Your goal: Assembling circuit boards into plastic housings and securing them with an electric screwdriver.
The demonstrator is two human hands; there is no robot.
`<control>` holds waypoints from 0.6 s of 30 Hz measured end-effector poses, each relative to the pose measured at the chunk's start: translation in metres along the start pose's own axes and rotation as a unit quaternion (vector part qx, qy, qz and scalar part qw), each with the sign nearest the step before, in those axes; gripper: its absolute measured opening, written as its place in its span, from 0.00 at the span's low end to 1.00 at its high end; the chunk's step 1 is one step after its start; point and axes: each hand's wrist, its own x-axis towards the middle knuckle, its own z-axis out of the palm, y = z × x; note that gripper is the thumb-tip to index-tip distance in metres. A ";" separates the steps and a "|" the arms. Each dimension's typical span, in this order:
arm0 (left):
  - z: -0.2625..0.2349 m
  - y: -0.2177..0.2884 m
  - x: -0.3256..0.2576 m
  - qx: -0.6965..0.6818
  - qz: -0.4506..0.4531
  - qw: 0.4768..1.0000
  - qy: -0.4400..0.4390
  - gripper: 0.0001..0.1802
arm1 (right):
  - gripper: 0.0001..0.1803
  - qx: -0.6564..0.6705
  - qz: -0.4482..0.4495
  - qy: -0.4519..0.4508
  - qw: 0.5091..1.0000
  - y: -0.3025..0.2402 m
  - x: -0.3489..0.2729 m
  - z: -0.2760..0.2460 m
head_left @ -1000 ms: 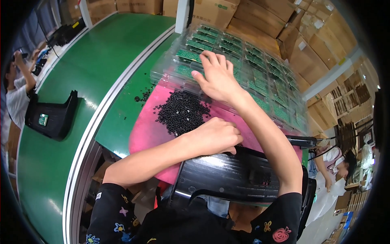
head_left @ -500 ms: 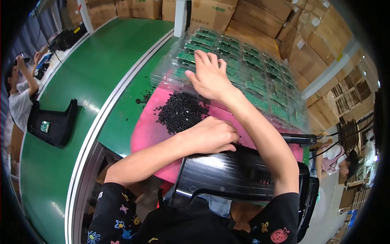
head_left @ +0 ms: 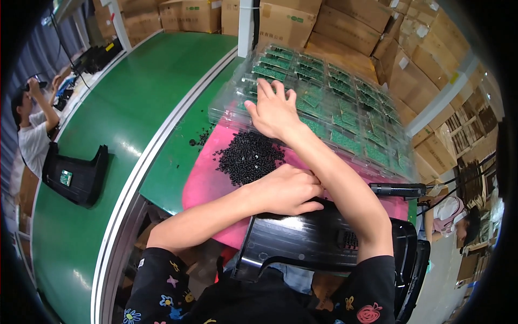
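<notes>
**Around the bench: belt, boxes, co-workers**

Broad green conveyor belt [head_left: 135,102] sweeping up the left, edged by a pale metal rail [head_left: 156,146]. Out on the belt, well apart from the bench, one black moulded housing [head_left: 75,175] carrying a small green board. Beyond it, at the far left edge, a seated person in a white shirt [head_left: 32,135], arm raised. Stacked brown cardboard boxes [head_left: 302,21] lining the back and curving down the right side. White upright post [head_left: 245,21] rising between them. Black electric screwdriver [head_left: 396,189] lying on its side at right, cable trailing off. Low right, another person [head_left: 458,216], head bent.
</notes>
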 end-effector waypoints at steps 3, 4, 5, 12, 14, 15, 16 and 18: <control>-0.002 0.001 0.002 0.088 0.064 0.985 0.132 0.11 | 0.32 0.006 -0.059 0.062 0.996 0.007 -0.032 -0.036; -0.006 0.002 0.002 0.089 0.100 0.969 0.209 0.08 | 0.29 0.026 -0.093 0.093 0.991 0.010 -0.044 -0.050; -0.009 0.007 0.002 0.087 0.120 0.953 0.263 0.07 | 0.28 0.036 -0.107 0.088 0.990 0.016 -0.057 -0.065; -0.050 0.042 0.007 0.258 0.046 0.885 0.384 0.36 | 0.28 -0.064 -0.142 0.017 0.988 0.033 -0.185 -0.162; -0.047 0.055 0.015 0.212 -0.039 0.945 0.244 0.35 | 0.28 -0.086 -0.129 -0.017 0.988 0.034 -0.217 -0.170; -0.043 0.057 0.012 0.185 -0.058 0.962 0.194 0.31 | 0.30 -0.104 -0.133 -0.010 0.986 0.033 -0.229 -0.172; -0.039 0.058 0.010 0.157 -0.077 0.974 0.142 0.28 | 0.33 -0.122 -0.138 -0.003 0.983 0.033 -0.240 -0.174; -0.027 0.065 0.021 0.065 -0.042 0.983 0.165 0.25 | 0.33 -0.113 -0.118 0.003 0.987 0.040 -0.257 -0.177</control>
